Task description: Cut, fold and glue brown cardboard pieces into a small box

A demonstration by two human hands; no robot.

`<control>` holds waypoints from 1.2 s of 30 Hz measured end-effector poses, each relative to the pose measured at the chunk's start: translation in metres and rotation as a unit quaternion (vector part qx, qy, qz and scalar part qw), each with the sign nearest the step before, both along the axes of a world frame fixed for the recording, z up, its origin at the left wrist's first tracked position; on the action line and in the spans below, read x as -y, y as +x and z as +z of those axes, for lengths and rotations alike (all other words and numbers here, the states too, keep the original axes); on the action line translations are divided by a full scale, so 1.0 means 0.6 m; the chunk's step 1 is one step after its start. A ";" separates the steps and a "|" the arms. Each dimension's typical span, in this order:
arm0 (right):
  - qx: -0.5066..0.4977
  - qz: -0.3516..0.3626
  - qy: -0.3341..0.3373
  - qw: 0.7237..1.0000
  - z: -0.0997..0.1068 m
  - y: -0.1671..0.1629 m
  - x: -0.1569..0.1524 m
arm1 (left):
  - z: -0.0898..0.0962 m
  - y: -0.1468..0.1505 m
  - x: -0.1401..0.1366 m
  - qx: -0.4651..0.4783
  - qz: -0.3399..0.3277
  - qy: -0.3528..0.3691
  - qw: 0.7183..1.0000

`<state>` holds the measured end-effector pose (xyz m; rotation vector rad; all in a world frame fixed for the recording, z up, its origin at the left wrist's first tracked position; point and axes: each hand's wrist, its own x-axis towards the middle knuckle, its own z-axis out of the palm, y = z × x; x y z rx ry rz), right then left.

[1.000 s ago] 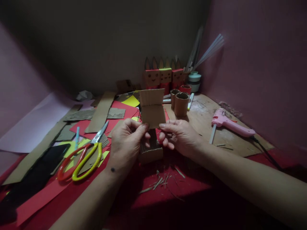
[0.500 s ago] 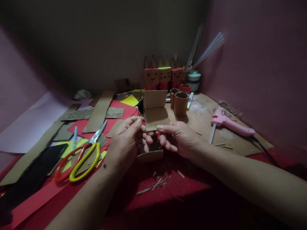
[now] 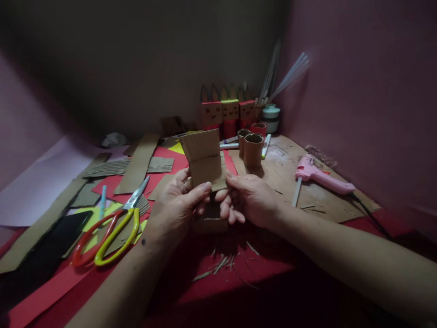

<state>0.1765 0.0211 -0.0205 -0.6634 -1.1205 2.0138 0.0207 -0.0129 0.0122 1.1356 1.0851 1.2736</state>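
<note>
The creased cardboard piece (image 3: pixel 205 171) is held up just above a small cardboard box (image 3: pixel 210 226), near the middle of the worktop (image 3: pixel 191 294). Compared with half a second ago, it has shifted leftward and tipped, so its top edge now slants. The left hand (image 3: pixel 175 196) grips the lower left part, its thumb now lying across the front; the right hand (image 3: pixel 252 196) pinches the lower right corner. That suggests the piece is being turned and adjusted in the fingers rather than fastened. Thin cardboard scraps (image 3: pixel 223 263) lie in front of the box. Farther out, the scissors (image 3: pixel 118 228) on the left and the pink glue gun (image 3: pixel 319 175) on the right remain untouched, and two brown tubes (image 3: pixel 253 152) stand behind.
</note>
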 end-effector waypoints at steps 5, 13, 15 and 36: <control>0.024 -0.038 0.051 0.998 0.000 0.000 0.003 | -0.005 -0.002 0.002 0.003 -0.009 0.014 1.000; 0.016 -0.073 0.054 0.996 0.005 -0.005 0.010 | -0.014 0.001 0.000 -0.030 -0.036 0.033 0.998; 0.010 -0.082 0.066 0.994 0.005 -0.006 0.011 | -0.014 0.003 0.000 -0.038 -0.033 0.032 0.998; 0.044 -0.096 0.169 0.980 0.008 -0.001 0.020 | -0.007 0.008 0.005 -0.079 -0.026 0.085 0.993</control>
